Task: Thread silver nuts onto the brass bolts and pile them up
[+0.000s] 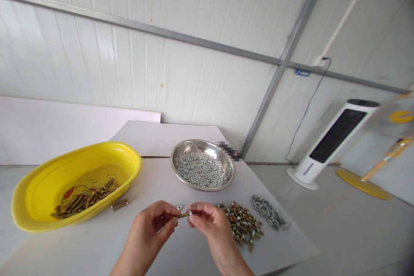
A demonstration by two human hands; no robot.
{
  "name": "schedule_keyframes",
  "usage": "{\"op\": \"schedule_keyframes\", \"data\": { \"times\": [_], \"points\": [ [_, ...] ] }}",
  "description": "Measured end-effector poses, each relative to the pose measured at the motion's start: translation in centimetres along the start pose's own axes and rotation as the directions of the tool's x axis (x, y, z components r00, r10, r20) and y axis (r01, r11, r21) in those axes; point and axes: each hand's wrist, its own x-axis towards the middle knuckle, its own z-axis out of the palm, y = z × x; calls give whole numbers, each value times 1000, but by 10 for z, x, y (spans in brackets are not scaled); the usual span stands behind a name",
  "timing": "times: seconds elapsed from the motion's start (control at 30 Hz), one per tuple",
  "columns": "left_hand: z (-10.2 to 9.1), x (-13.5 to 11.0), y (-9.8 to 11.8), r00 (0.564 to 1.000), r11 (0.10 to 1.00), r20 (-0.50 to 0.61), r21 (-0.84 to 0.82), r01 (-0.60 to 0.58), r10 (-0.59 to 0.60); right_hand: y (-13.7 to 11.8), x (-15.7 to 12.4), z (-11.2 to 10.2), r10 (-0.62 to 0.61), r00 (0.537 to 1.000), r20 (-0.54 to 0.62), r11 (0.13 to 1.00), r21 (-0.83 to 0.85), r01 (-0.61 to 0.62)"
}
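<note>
Left hand (145,238) and right hand (211,232) grip a brass bolt (183,215) in their fingers (197,210), beside a heap of bolts (243,226) on the tabletop (155,181).

Bright, flat light with barely any shadows, some glare inside the round stainless steel bowl (187,150), and the white-and-yellow standing fan (396,116) goes blurry at the warped right edge.

A white tower fan (333,142) stands on the floor by a ribbed white panel wall (200,82), its dark cord (307,108) rising to a wall socket (320,61). Beside it, what seems a pedestal fan (396,116) with a yellow base (362,184) runs out of frame. A pale board (64,129) leans against the wall.
</note>
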Motion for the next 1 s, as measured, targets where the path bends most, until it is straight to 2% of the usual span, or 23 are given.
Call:
{"op": "schedule_keyframes", "data": {
  "times": [0.07, 0.17, 0.33, 0.43, 0.5, 0.6, 0.77, 0.87, 1.0],
  "points": [
    [2, 0, 0, 999, 998, 0, -50, 45, -45, -3, 0, -4, -86, 996, 13, 987, -139, 87],
    [6, 2, -3, 995, 985, 2, -144, 95, -96, -9, -3, -8, -187, 982, 34, 946, -263, 189],
    [11, 7, -9, 991, 947, 12, -294, 133, -135, -12, -6, -12, -262, 963, 65, 911, -312, 269],
    [12, 6, -9, 991, 950, 7, -283, 129, -132, -11, -6, -15, -269, 962, 57, 910, -314, 273],
    [13, 5, -7, 997, 973, -21, -221, 64, -71, -9, -6, -16, -257, 966, 36, 917, -308, 255],
    [15, 3, -1, 993, 994, -47, -36, -106, 104, -7, -7, -17, -197, 980, 3, 943, -274, 190],
    [18, 0, 12, 941, 913, -4, 243, -328, 340, -5, -7, -18, -119, 993, -23, 973, -200, 112],
    [19, 0, 15, 914, 858, 21, 335, -388, 405, -7, -7, -17, -113, 992, -57, 979, -178, 101],
    [21, 0, 11, 886, 818, 24, 374, -438, 464, -10, -8, -15, -92, 993, -69, 988, -132, 82]
  ]
}}
